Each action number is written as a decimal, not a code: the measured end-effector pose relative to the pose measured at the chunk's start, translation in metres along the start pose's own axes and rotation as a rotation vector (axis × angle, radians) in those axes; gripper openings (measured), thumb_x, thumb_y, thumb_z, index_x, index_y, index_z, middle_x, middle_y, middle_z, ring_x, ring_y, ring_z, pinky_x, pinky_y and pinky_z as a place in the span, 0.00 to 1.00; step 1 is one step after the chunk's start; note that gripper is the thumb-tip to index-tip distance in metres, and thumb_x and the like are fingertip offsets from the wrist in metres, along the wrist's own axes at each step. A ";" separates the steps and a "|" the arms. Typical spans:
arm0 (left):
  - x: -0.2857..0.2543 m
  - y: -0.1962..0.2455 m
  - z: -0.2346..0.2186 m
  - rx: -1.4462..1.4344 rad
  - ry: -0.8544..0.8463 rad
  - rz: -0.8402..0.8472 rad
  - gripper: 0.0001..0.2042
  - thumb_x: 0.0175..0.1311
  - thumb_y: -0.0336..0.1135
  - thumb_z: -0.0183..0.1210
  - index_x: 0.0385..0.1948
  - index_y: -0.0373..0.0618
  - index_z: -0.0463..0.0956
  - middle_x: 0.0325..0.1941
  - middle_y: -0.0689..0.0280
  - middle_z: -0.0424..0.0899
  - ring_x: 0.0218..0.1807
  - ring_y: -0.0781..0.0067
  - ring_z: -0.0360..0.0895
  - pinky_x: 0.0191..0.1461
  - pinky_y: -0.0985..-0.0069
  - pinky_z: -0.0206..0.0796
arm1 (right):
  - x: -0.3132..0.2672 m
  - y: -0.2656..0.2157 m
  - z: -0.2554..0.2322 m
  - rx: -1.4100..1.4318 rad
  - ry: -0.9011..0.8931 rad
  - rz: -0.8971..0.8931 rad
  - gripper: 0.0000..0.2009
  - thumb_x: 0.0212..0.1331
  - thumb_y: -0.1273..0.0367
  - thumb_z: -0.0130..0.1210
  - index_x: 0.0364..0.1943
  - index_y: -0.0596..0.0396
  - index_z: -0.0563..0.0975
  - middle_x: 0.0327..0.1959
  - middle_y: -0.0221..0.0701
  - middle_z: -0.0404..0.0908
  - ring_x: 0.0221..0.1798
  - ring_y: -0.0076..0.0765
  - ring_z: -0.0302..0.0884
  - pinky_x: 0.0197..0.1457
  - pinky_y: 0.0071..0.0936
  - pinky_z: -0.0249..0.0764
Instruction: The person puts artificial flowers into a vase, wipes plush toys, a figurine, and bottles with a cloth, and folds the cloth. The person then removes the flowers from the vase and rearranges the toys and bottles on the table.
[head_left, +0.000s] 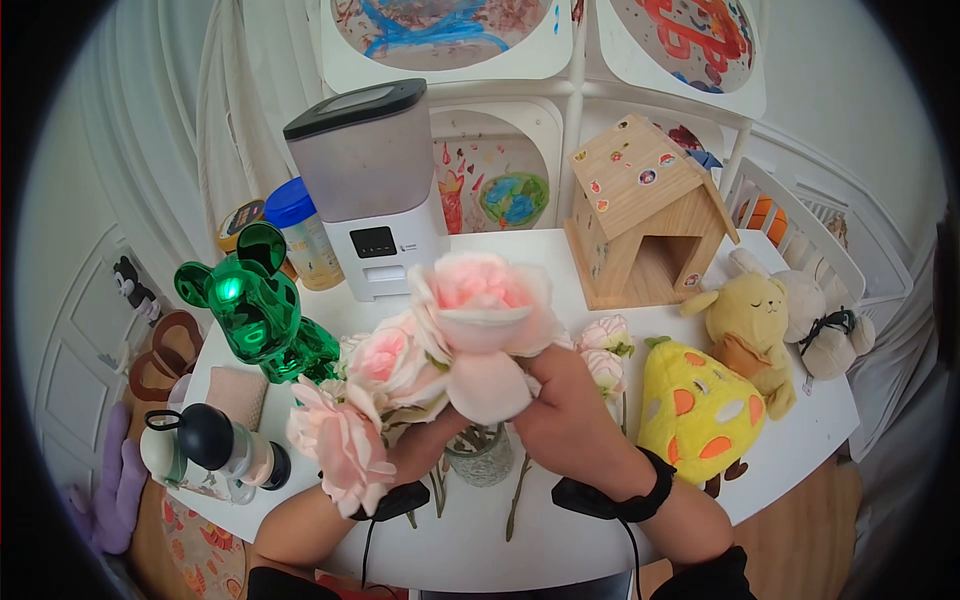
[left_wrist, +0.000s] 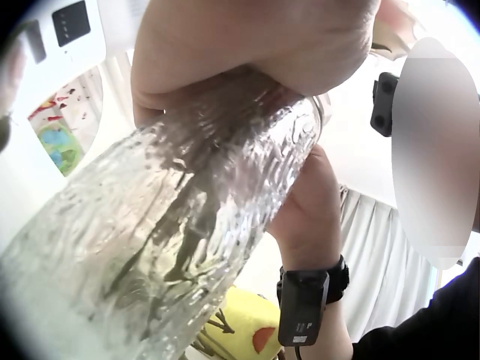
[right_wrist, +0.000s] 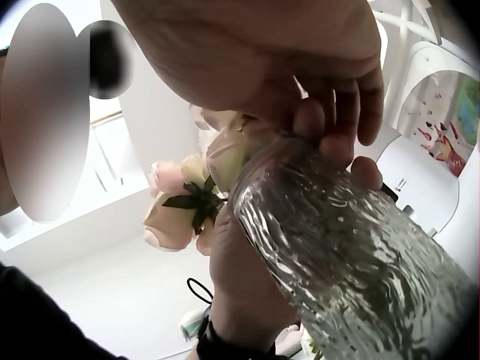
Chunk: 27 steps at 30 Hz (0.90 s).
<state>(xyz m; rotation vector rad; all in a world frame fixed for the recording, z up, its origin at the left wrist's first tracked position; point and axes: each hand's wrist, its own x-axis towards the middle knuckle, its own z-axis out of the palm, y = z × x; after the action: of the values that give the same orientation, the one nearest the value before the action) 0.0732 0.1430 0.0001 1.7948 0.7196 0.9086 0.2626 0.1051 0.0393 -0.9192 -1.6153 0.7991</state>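
Observation:
Pink roses [head_left: 485, 300] stand bunched in a ribbed glass vase [head_left: 480, 462]. My left hand [head_left: 430, 445] curls under the blooms on the left; in the left wrist view the same hand [left_wrist: 255, 45] covers part of the vase's mouth. From the other side my right hand [head_left: 575, 430] grips beneath the largest rose, its thumb against the petals. The right wrist view has this hand [right_wrist: 277, 60] with fingers bent at the rim of the vase [right_wrist: 352, 255]. Petals and fingers hide most of the gripped stems.
Loose stems [head_left: 518, 497] lie beside the vase on the white table [head_left: 590, 560]. Left are a green bear figure [head_left: 265, 315], a dispenser [head_left: 370, 190] and bottles [head_left: 215, 440]. Right are a wooden house [head_left: 625, 230], a yellow plush [head_left: 700, 415] and a plush dog [head_left: 750, 320].

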 end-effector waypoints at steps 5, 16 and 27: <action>0.008 0.012 0.001 -0.245 -0.154 -0.130 0.19 0.77 0.43 0.46 0.58 0.39 0.72 0.59 0.59 0.78 0.61 0.68 0.73 0.66 0.71 0.64 | 0.006 -0.005 -0.016 -0.052 0.204 -0.138 0.14 0.62 0.80 0.49 0.51 0.60 0.76 0.44 0.40 0.78 0.46 0.33 0.79 0.49 0.28 0.74; -0.001 0.029 0.009 0.141 0.111 -0.005 0.12 0.76 0.38 0.51 0.53 0.44 0.74 0.40 0.69 0.82 0.44 0.76 0.79 0.54 0.75 0.69 | 0.010 -0.017 -0.004 -0.781 0.105 -0.604 0.20 0.42 0.78 0.66 0.45 0.49 0.82 0.66 0.48 0.66 0.63 0.60 0.67 0.66 0.48 0.66; 0.004 0.018 0.003 0.017 0.048 -0.041 0.13 0.79 0.39 0.45 0.48 0.40 0.74 0.40 0.63 0.83 0.44 0.73 0.80 0.54 0.74 0.69 | 0.005 -0.027 -0.021 -0.671 0.391 -0.657 0.26 0.58 0.76 0.58 0.62 0.67 0.67 0.64 0.48 0.68 0.65 0.48 0.67 0.69 0.38 0.63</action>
<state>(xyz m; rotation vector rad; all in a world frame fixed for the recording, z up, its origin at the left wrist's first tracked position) 0.0796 0.1380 0.0167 1.7718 0.7936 0.9240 0.2779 0.0979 0.0691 -0.8365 -1.6897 -0.3840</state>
